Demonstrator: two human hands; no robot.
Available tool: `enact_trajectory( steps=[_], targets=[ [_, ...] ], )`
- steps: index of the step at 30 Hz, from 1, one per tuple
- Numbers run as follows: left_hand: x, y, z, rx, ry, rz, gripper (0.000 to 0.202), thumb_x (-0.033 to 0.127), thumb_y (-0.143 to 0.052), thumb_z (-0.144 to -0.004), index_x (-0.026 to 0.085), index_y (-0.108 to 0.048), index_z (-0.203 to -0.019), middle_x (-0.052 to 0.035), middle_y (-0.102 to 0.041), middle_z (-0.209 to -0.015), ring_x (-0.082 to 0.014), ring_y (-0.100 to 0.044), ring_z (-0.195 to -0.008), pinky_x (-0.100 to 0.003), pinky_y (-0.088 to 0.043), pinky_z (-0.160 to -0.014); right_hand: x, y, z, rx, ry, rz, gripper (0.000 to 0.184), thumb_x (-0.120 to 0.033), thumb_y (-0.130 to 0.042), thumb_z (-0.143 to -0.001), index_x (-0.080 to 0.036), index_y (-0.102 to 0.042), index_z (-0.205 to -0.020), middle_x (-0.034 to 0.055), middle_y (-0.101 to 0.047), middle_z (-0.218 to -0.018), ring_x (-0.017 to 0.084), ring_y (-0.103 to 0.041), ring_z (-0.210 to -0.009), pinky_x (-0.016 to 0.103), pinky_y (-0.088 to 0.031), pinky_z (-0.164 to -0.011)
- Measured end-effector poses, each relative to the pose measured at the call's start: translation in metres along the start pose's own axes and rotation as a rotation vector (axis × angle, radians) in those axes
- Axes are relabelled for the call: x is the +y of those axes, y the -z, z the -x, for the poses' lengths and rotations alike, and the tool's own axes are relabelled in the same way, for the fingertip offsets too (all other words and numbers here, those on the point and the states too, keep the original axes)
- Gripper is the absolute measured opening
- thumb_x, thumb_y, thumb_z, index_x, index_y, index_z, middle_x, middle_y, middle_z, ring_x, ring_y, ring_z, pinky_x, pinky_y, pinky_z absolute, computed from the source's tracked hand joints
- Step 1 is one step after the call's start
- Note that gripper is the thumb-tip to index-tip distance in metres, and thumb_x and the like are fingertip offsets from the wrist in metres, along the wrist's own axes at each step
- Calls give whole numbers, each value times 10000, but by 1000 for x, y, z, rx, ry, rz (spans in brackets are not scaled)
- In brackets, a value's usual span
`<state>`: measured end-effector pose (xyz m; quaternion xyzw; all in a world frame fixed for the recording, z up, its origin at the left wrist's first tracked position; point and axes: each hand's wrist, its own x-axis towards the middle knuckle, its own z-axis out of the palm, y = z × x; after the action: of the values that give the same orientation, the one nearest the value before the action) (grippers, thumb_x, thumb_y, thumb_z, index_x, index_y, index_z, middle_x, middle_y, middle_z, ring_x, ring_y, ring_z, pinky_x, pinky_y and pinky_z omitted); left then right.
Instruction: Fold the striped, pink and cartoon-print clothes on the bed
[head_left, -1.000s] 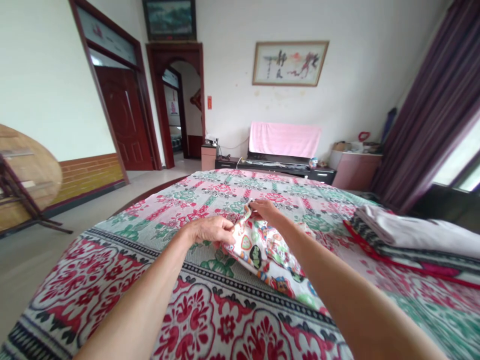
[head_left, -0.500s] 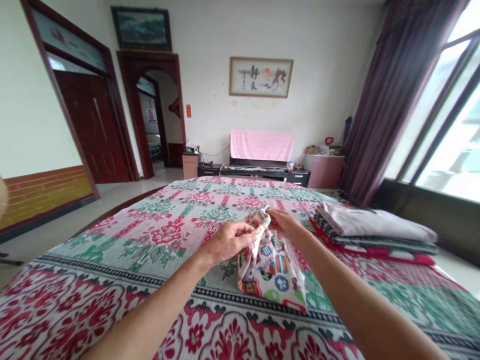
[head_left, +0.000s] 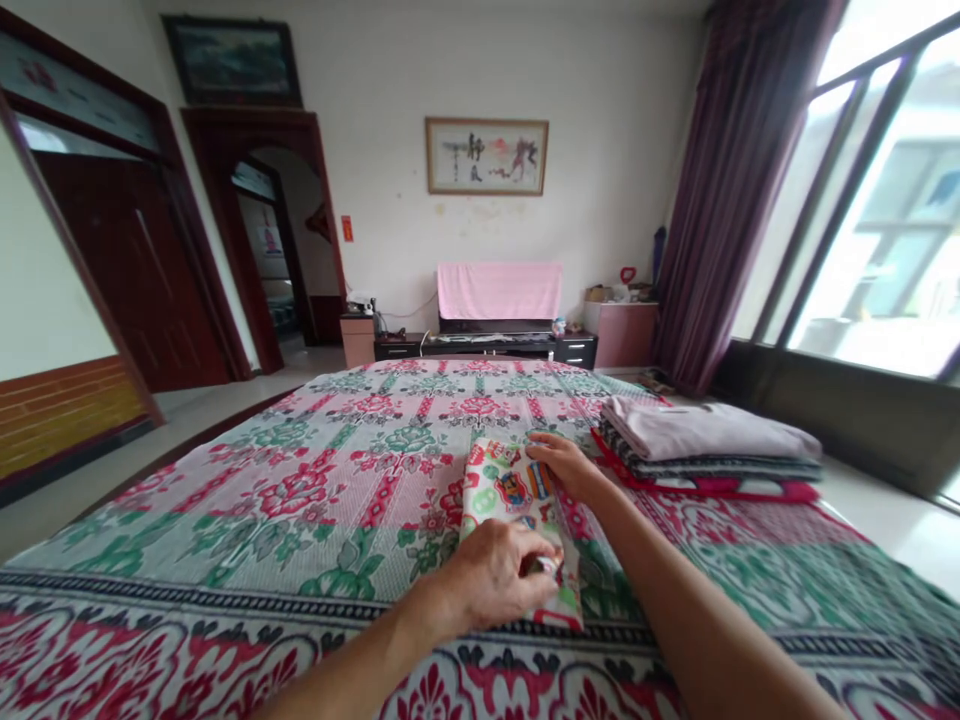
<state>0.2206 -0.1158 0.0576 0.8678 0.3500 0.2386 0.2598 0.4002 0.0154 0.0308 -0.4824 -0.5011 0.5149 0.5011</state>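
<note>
A small folded cloth [head_left: 517, 492] with bright cartoon prints on a white ground lies in front of me on the flowered bedspread [head_left: 300, 490]. My left hand [head_left: 502, 575] is over its near part, thumb and fingers curled into a pinch, with a bit of printed fabric showing between them. At the far right corner of the cloth is my right hand [head_left: 562, 465], its fingers closed together on the edge. The palm side of both hands is hidden.
To the right, a stack of folded textiles [head_left: 712, 440] sits on the bed, a pale one on top. Beyond the bed's far edge stands a low black cabinet [head_left: 480, 347] with a pink cloth [head_left: 499, 290] over something on it. A purple curtain [head_left: 697, 200] hangs by the window.
The cloth, gathered up between both hands before, now lies flatter as a narrow folded strip. My left hand has come nearer to me; my right stays by the far end. The view has turned slightly right.
</note>
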Motion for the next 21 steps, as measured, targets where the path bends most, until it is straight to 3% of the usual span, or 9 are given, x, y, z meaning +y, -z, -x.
enact_trajectory(
  steps=[5, 8, 10, 11, 14, 17, 21],
  targets=[
    [-6, 2, 3, -120, 49, 123, 242, 256, -562, -702, 159, -717, -862, -13, -640, -683, -106, -504, -583, -199, -353, -532, 9, 0, -12, 136, 255, 390, 325, -256, -580, -694, -166, -613, -1005, -9, -674, -766, 137, -615, -660, 247, -493, -622],
    [-17, 12, 0, 62, 220, 86, 279, 320, -527, -749, 158, -708, -888, -15, -632, -645, -103, -500, -547, -201, -339, -507, 9, 0, -11, 169, 386, 736, 266, -223, -550, -719, -197, -644, -967, 12, -695, -929, 169, -630, -853, 282, -471, -805],
    [-26, 25, 0, 221, 367, -86, 272, 358, -533, -749, 158, -703, -821, -20, -615, -603, -108, -500, -538, -206, -327, -505, 7, 0, -9, 158, 386, 903, 299, -220, -550, -729, -200, -640, -1013, 35, -686, -1031, 189, -619, -950, 290, -437, -875],
    [-31, 32, 1, 241, 428, -181, 270, 381, -545, -739, 157, -694, -752, -23, -600, -572, -114, -504, -537, -210, -324, -505, 7, -1, -8, 149, 364, 957, 331, -228, -552, -735, -194, -628, -1055, 51, -677, -1072, 198, -614, -977, 290, -429, -885],
    [-41, 50, 9, 36, 579, -278, 391, 498, -550, -715, 163, -599, -520, -25, -515, -428, -131, -500, -468, -222, -322, -470, 6, -3, -7, 93, 318, 1049, 394, -256, -526, -770, -163, -589, -1148, 93, -664, -1115, 216, -615, -999, 287, -429, -870],
    [-40, 52, 15, -198, 640, -143, 385, 528, -580, -668, 175, -569, -515, -7, -502, -414, -131, -492, -422, -222, -322, -434, 7, -4, -9, 43, 324, 1089, 389, -250, -509, -785, -160, -591, -1154, 100, -671, -1102, 221, -619, -1000, 284, -429, -863],
    [-32, 41, 11, -116, 533, -157, 152, 311, -615, -583, 165, -579, -564, 33, -498, -513, -96, -461, -501, -196, -269, -440, 4, -6, -9, 42, 329, 1091, 415, -207, -529, -756, -175, -595, -1164, 87, -686, -1071, 214, -622, -992, 277, -429, -859]
  ],
)
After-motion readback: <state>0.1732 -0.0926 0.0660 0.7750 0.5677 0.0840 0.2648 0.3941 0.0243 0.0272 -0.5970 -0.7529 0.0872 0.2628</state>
